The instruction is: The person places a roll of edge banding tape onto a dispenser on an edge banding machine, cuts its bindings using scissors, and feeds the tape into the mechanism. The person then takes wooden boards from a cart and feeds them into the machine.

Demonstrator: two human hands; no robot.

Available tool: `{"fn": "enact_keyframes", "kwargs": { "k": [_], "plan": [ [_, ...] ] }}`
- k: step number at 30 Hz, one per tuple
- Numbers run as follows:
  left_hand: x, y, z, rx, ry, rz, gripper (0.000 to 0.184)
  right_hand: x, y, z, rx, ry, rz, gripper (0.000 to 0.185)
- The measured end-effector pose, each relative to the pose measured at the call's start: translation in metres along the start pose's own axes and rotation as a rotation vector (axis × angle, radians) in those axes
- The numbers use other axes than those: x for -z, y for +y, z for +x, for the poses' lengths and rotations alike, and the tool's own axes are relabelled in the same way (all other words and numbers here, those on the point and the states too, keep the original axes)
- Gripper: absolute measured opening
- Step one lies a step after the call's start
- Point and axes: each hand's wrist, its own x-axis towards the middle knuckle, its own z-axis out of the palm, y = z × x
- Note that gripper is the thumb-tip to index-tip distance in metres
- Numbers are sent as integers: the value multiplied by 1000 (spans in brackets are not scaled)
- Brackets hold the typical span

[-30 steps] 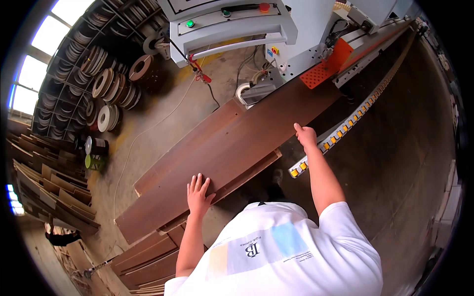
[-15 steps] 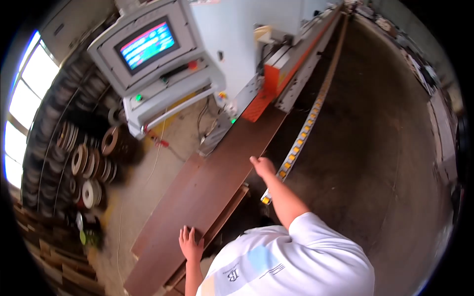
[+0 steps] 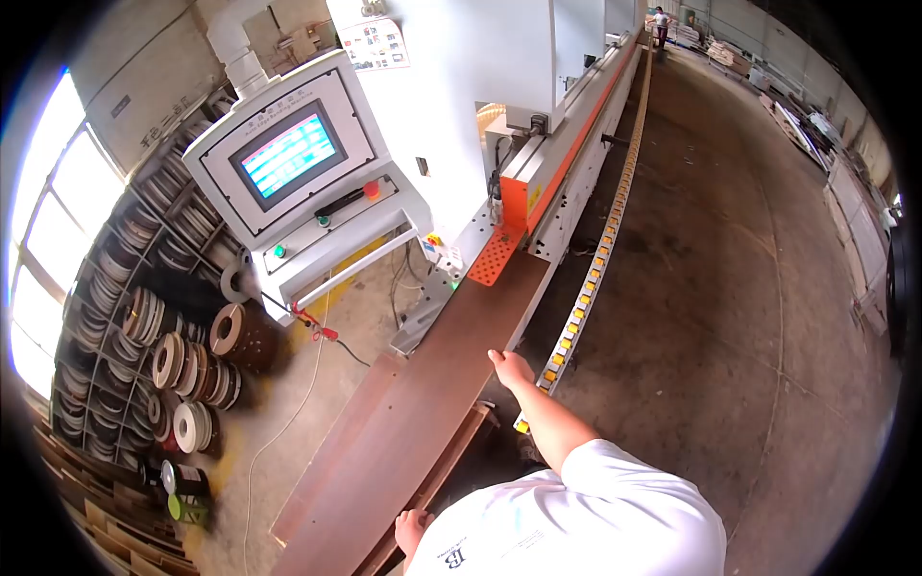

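Observation:
A long brown board (image 3: pixel 423 413) runs diagonally, its far end beneath the orange perforated plate (image 3: pixel 497 257) of the machine. My right hand (image 3: pixel 512 369) is closed on the board's right edge, thumb on top. Lower down, my left hand (image 3: pixel 413 528) rests at the same edge near my shirt, its fingers curled; what they grip, if anything, is unclear. Another brown board (image 3: pixel 327 461) lies under the long one, showing at its left side.
A control panel with a lit screen (image 3: pixel 288 158) stands at the upper left. Tape rolls (image 3: pixel 195 427) sit on the floor beside a rack. Right of the machine runs a roller rail with yellow wheels (image 3: pixel 584 302). Far off stands a person (image 3: pixel 661 23).
The view has swung up toward the machine. The board has moved further under the orange plate. My left hand has gone from lying spread on the board to curled at its edge.

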Motion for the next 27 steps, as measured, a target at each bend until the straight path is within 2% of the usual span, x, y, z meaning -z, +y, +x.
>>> {"fn": "enact_keyframes", "kwargs": {
  "k": [4, 7, 16, 21, 24, 27],
  "plan": [
    [-10, -3, 7, 0, 2, 80, 25, 2, 1, 1, 9, -16, 1, 62],
    [-7, 4, 15, 88, -113, 153, 28, 2, 3, 1, 13, -20, 15, 62],
    [-17, 5, 30, 168, -207, 282, 16, 5, 5, 3, 31, -36, 48, 62],
    [-20, 3, 27, 147, -170, 304, 18, -8, 14, 11, -58, -19, 98, 70],
    [-28, -2, 28, 131, -129, 307, 18, -5, 10, -1, -87, -204, 236, 74],
    [-30, 1, 21, 114, -54, 297, 19, -43, 18, 7, -110, -212, 379, 75]
  ]
}}
